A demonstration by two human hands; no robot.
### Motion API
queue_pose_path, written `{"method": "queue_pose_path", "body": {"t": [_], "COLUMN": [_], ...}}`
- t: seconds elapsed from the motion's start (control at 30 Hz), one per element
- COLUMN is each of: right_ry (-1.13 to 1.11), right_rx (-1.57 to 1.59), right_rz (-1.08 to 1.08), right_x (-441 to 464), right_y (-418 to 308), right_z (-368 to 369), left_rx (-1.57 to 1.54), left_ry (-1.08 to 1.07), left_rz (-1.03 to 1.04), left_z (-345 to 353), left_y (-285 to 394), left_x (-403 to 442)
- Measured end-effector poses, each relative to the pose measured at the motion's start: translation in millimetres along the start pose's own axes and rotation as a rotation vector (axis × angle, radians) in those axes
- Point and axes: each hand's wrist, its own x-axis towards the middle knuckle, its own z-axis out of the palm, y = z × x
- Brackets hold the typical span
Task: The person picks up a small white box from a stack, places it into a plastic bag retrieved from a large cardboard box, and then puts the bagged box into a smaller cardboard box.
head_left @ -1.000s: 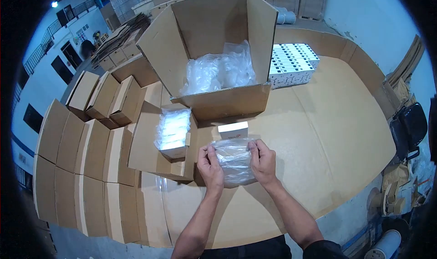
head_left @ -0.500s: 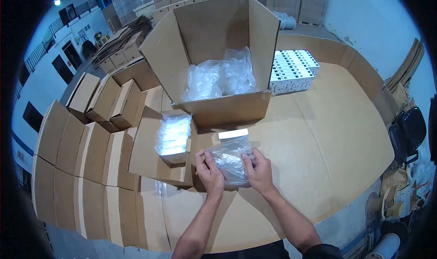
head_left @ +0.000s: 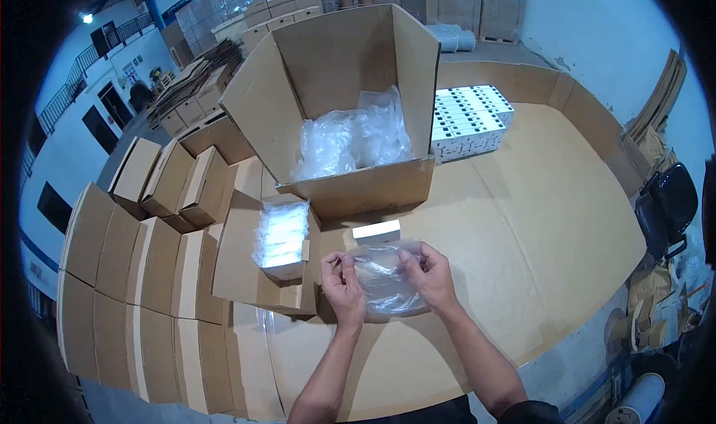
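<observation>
Between my hands is a clear plastic bag [head_left: 386,281], its top edge pulled taut. My left hand [head_left: 344,288] pinches its left side; my right hand [head_left: 431,276] pinches its right side with the thumb on top. Just beyond the bag a small white box [head_left: 377,232] lies on the cardboard-covered table [head_left: 514,275]. Left of my left hand stands an open carton [head_left: 246,252] holding a row of plastic-wrapped white packs [head_left: 283,234]. Behind, a large open carton [head_left: 358,189] contains a heap of clear plastic bags [head_left: 350,137].
Stacked white boxes with dark marks [head_left: 471,122] stand right of the large carton. Several closed brown cartons [head_left: 153,305] line the table's left side. A low cardboard wall [head_left: 537,85] borders the far edge. A black chair [head_left: 664,211] is beyond the right edge.
The bag's upper edge has come down and toward me, uncovering more of the small white box. Both hands still grip its sides. The camera view has shifted slightly.
</observation>
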Motion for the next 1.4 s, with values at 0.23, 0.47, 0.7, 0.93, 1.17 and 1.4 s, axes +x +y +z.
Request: {"method": "queue_pose_path", "body": {"t": [0.23, 0.47, 0.7, 0.93, 1.17, 1.4], "right_ry": [0.07, 0.24, 0.215, 0.202, 0.232, 0.062], "right_rx": [-0.108, -0.309, -0.134, 0.223, 0.261, -0.021], "right_rz": [-0.033, -0.184, -0.124, 0.014, 0.079, -0.043], "right_x": [-4, -5, 2, 9, 20, 18], "right_y": [0, 9, 13, 14, 19, 9], "right_z": [5, 15, 5, -1, -21, -25], "left_rx": [0.014, 0.06, 0.013, -0.029, -0.001, 0.009], "left_ry": [-0.175, -0.065, -0.139, -0.219, -0.188, -0.167], "left_rz": [-0.164, -0.059, -0.144, -0.08, -0.079, -0.084], "left_z": [-2, -9, -9, -7, -8, -5], "left_y": [-3, -3, 8, 6, 0, 3], "left_x": [3, 5, 5, 3, 5, 2]}}
